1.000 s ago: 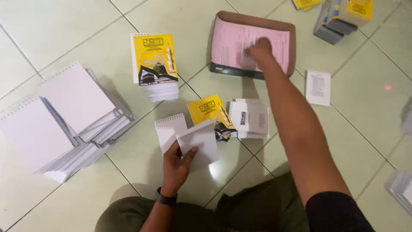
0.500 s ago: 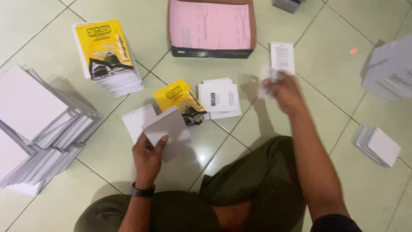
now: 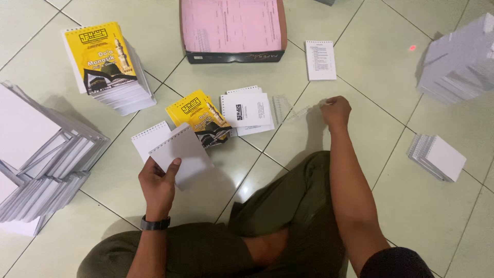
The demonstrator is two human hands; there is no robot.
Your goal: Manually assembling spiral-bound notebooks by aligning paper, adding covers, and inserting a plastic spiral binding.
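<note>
Left hand (image 3: 158,181) gripping grey card (image 3: 181,154), right hand (image 3: 335,110) fingers curled at clear coil (image 3: 294,112), pink-sheet box (image 3: 232,30) beyond

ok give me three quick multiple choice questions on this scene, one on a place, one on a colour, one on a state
1. Where is the box of pink sheets?
A. top centre of the floor
B. on the lap
C. far left

2. What colour are the booklet covers?
A. green
B. yellow
C. red

3. What is the left hand doing?
A. lying flat, empty
B. holding a white punched sheet
C. gripping the box

Answers: A, it sits at the upper edge; B, both cover stacks are yellow; B, thumb on the sheet. The right hand is closed around something small by the clear coil.
</note>
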